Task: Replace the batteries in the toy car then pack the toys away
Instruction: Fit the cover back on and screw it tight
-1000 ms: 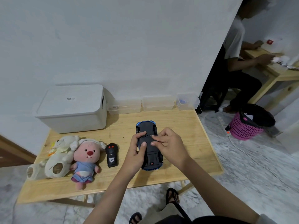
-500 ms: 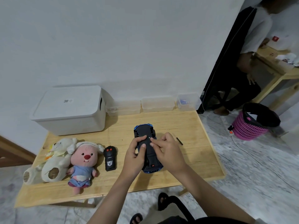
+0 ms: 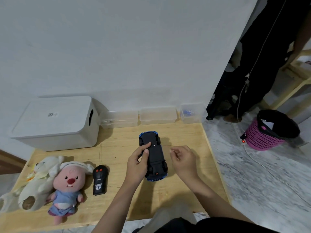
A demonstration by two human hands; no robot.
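Far out beyond the left hand's knuckles sat the white storage box (image 3: pixel 55 121), lid on, and nearer, the white plush rabbit (image 3: pixel 36 182) with the pink plush (image 3: pixel 67 187) leaning on it. Just off the left wrist lay the black remote (image 3: pixel 99 179).

The left hand (image 3: pixel 137 165) gripped the toy car (image 3: pixel 153 156), which lay belly-up on the table (image 3: pixel 117 207). Its thumb pressed on the dark underside and its fingers curled round the near flank, clamped firm. The battery cover looked to be in place; whether its screw was out, I couldn't tell.

The right hand (image 3: pixel 182 159) hovered just off the car's far side, touching nothing I could see. Its fingers were loosely curled, with thumb and forefinger close as if pinching. If it held a screw, that was too small to make out.

Beyond the fingertips, against the wall, stood three clear boxes (image 3: pixel 157 115).

The risks, as I judged them: a tiny screw could slip from that pinch and roll off the table edge. The car could also rock on its roof under thumb pressure alone.

Half a second before, the right hand was on the underside beside the left thumb; it had come away to the side. A thin dark stick lay on the table past that hand then, and I couldn't find it in this frame.
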